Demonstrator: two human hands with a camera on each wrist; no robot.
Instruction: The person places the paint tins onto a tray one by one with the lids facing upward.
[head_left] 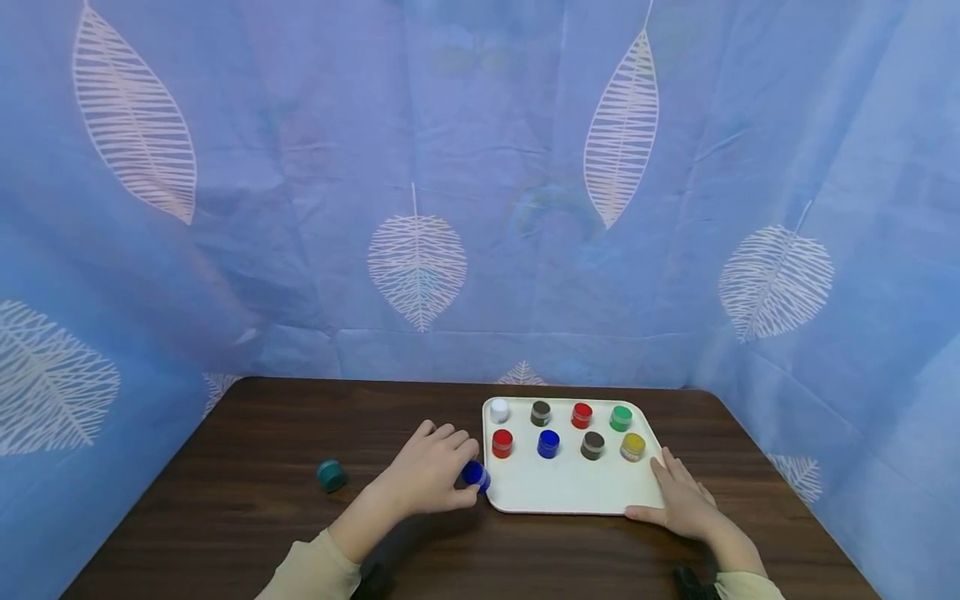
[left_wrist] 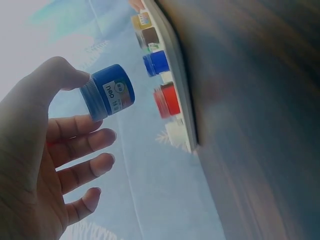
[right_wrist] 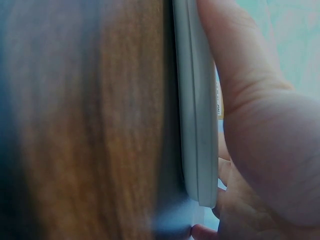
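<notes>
My left hand (head_left: 435, 472) pinches a small blue jar (head_left: 476, 476) between thumb and forefinger, just off the left edge of a cream tray (head_left: 570, 493). In the left wrist view the blue jar (left_wrist: 111, 93) is lifted off the table, and the other fingers (left_wrist: 82, 142) of that hand are spread loosely. My right hand (head_left: 678, 497) rests on the tray's front right corner, fingers fairly straight. The right wrist view shows that hand (right_wrist: 250, 110) lying over the tray's rim (right_wrist: 192, 125). Several small jars stand on the tray in two rows: white (head_left: 499, 410), dark brown, red, green, red, blue (head_left: 548, 443), brown and yellow (head_left: 633, 447).
A teal jar (head_left: 331, 475) lies alone on the dark wooden table (head_left: 247, 500), left of my left hand. Blue cloth with a leaf print (head_left: 417, 267) closes in the table at the back and both sides.
</notes>
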